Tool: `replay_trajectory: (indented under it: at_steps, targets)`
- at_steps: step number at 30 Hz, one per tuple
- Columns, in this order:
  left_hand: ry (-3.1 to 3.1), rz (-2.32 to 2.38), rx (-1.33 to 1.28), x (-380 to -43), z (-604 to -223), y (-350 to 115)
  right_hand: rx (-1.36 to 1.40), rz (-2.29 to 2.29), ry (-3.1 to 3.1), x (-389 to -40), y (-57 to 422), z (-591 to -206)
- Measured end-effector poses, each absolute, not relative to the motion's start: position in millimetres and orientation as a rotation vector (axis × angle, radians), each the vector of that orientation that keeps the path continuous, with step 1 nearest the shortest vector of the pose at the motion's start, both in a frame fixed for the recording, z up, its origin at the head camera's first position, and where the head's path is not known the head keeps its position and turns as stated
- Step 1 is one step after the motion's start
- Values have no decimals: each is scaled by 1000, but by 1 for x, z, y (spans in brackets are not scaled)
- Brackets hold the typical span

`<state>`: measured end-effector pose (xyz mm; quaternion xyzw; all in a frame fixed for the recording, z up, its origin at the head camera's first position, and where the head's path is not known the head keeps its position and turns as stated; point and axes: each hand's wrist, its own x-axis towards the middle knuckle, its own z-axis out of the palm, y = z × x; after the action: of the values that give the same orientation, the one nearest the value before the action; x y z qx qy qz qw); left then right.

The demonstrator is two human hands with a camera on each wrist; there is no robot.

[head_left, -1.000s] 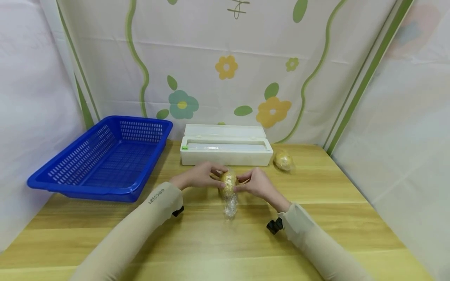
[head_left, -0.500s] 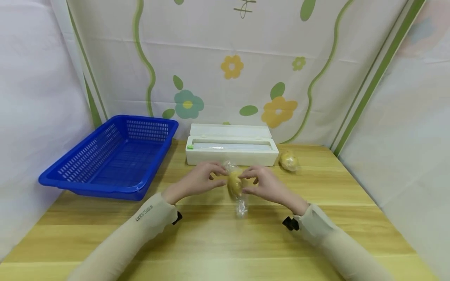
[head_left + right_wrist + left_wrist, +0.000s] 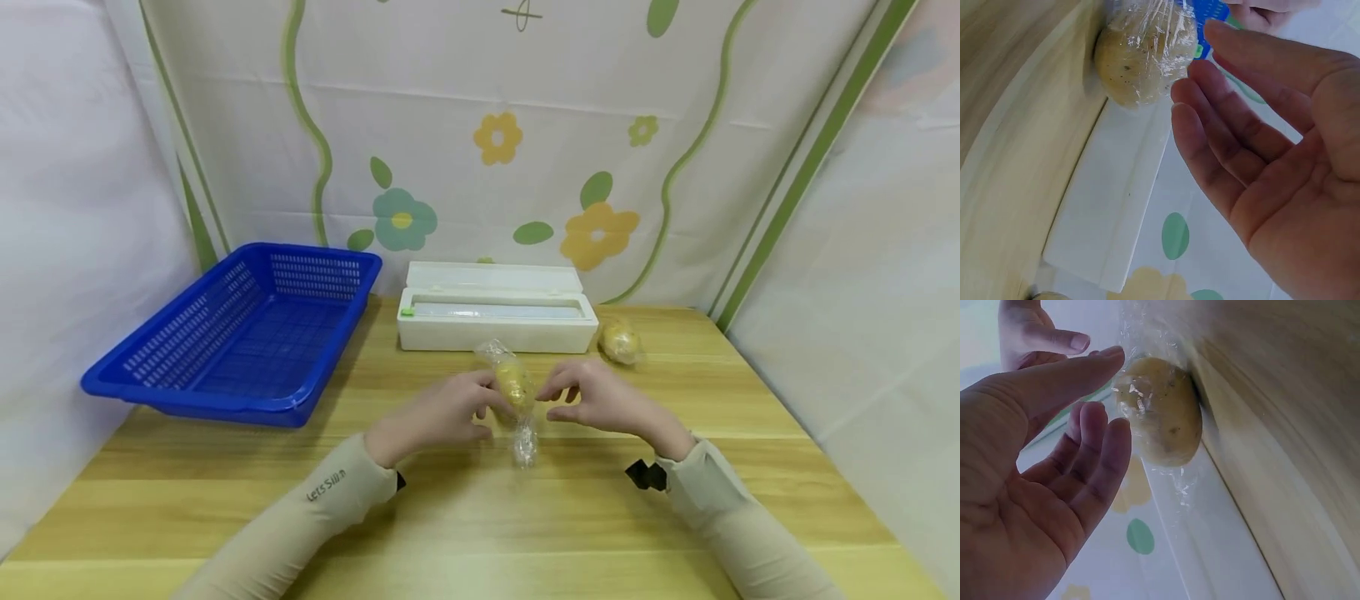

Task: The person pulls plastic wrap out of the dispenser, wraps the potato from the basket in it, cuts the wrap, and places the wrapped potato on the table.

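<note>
A potato (image 3: pixel 514 385) in clear plastic wrap lies on the table between the two hands. Loose wrap sticks out at its far end, and a twisted tail of wrap (image 3: pixel 525 446) points toward the near side. My left hand (image 3: pixel 450 410) is at the potato's left, fingers loosely bent, one fingertip at or very near the wrap. To the right, my right hand (image 3: pixel 600 398) hovers a little apart from it, with thumb and fingers spread. In the left wrist view brown specks mark the potato (image 3: pixel 1166 419); the right wrist view shows shiny creased film over the potato (image 3: pixel 1141 59).
Behind the potato stands a white cling film box (image 3: pixel 497 332), its lid raised and a roll inside. A second wrapped potato (image 3: pixel 621 342) lies at the box's right end. A blue plastic basket (image 3: pixel 300 392) occupies the left side. A flowered cloth (image 3: pixel 450 75) hangs behind.
Both hands have let go of the potato. The right hand has drawn off to the right; the left has shifted nearer the front. The potato's far-end wrap is now uncovered.
</note>
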<state>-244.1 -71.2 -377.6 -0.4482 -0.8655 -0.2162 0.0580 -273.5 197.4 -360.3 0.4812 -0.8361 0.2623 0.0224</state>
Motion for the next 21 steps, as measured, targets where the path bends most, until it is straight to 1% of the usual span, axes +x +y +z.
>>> replay_trajectory:
  at_steps: [4, 9, 21]
  targets:
    - [-2648, -489, -1356, -241, -380, -62, 1527, 792, -2612, -277, 199, -364]
    - [-2580, -284, -1379, -242, -388, -46, 1509, 817, -2643, -282, 204, -368]
    - [-2495, -232, -1305, -239, -395, -41, 1515, 843, -2683, -284, 203, -372]
